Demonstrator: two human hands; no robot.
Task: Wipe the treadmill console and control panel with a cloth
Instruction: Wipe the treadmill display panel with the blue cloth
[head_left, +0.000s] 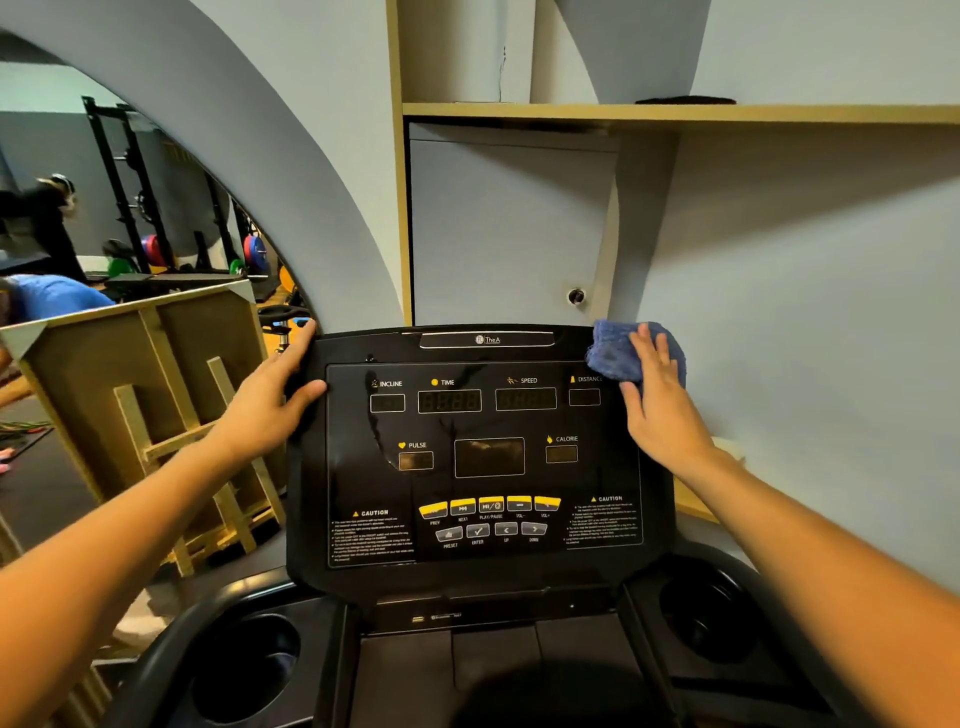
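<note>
Far left of the treadmill console (467, 457), a mirror (130, 249) shows weight racks and coloured plates, with a wooden frame (156, 405) leaning just beside the console's left edge. Now the left hand (270, 405): it grips the console's upper left corner, fingers wrapped over the top edge, thumb lying on the front face, clamped on the housing. Across the control panel (483, 467), dark displays read INCLINE, TIME, SPEED, DISTANCE, then PULSE and CALORIE, with a row of yellow buttons (489, 506) below them. At the console's upper right corner sits the blue cloth (618, 353), bunched against the edge. The right hand (660, 395) presses flat on it, fingers spread and extended, not closed around it. Below the console, a cup holder on each side.
</note>
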